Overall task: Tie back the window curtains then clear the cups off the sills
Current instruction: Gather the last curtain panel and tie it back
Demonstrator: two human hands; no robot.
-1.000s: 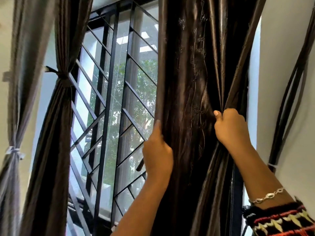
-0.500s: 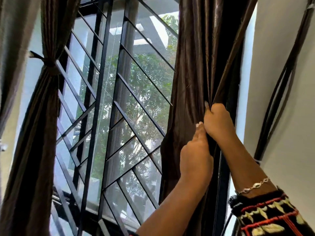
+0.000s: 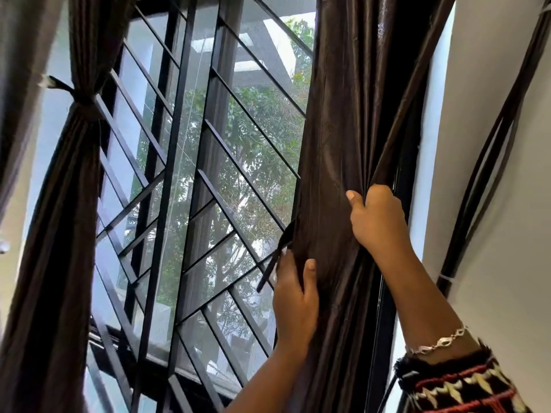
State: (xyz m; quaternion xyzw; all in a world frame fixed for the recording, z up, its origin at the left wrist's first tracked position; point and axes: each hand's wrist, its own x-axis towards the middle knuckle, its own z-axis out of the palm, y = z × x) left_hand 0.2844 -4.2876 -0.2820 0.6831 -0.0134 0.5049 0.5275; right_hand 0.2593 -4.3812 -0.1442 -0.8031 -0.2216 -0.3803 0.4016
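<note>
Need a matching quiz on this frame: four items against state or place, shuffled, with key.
Items
1. left curtain
2. right curtain
3. left hand
4. bracelet

State or place
A. on the right wrist
B. cinched by a band
C. grips fabric at the window-side edge
D. bunched, no band round it

Pairs: 1-B, 2-D, 3-C, 4-A
</note>
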